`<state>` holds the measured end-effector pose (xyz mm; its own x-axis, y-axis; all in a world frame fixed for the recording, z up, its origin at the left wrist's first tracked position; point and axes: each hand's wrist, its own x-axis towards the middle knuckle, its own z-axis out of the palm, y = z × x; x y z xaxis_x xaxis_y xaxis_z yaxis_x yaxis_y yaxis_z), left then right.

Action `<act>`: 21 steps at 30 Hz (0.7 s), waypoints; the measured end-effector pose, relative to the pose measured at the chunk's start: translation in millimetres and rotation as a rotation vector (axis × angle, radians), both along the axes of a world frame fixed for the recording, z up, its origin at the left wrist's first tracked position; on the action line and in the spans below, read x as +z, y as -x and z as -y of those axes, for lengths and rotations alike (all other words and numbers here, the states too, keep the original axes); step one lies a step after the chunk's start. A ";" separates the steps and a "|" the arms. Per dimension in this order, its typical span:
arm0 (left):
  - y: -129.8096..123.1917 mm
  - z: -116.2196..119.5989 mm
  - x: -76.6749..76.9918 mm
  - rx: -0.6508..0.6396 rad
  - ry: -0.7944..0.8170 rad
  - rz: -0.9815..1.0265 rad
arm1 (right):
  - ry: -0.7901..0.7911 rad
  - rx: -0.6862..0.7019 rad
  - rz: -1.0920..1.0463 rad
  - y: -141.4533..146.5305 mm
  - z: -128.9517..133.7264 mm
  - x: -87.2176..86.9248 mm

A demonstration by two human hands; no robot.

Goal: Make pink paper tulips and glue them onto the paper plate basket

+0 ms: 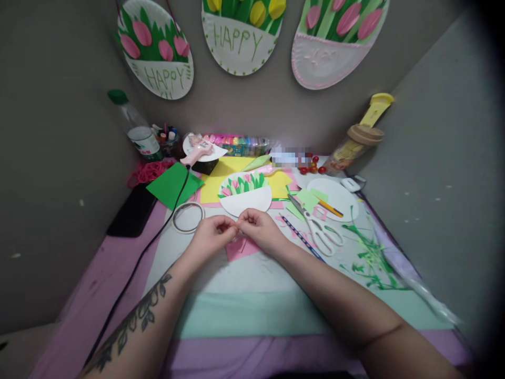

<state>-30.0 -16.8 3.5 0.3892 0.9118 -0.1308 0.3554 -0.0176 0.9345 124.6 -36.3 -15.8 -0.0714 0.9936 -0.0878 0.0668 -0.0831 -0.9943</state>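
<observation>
My left hand (215,231) and my right hand (260,229) meet fingertip to fingertip, both pinched closed. Whatever lies between the fingertips is hidden or too small to make out. Just under them is a piece of pink paper (241,251), partly covered by the hands. Directly beyond sits a paper plate craft (246,202), its white lower half forming a pocket with green paper leaves and pink paper tulips above. To the left of my left hand lies a roll of tape (174,223). A dark blue patterned pencil (302,238) and white-handled scissors (321,234) rest right of my right hand.
A glue gun (197,152) stands at the back left, its black cord (152,242) running toward the front. Also around are green paper (174,185), a black phone (133,213), a bottle (140,134), green paper scraps (371,252) and a white plate (343,196). Decorated plates (161,79) hang on the wall.
</observation>
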 end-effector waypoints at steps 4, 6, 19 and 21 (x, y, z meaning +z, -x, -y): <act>-0.1 -1.2 -1.1 0.021 0.049 0.082 | -0.013 0.030 -0.001 -4.1 -0.9 8.8; 0.2 -1.8 -2.1 0.072 0.093 0.150 | -0.040 0.020 0.067 -15.8 -1.1 20.7; 1.5 0.5 -1.2 0.224 0.123 0.285 | 0.258 -0.121 1.527 -152.6 71.3 17.5; 0.6 1.3 -0.6 0.239 0.112 0.295 | 0.277 -0.120 1.519 -157.1 74.3 7.8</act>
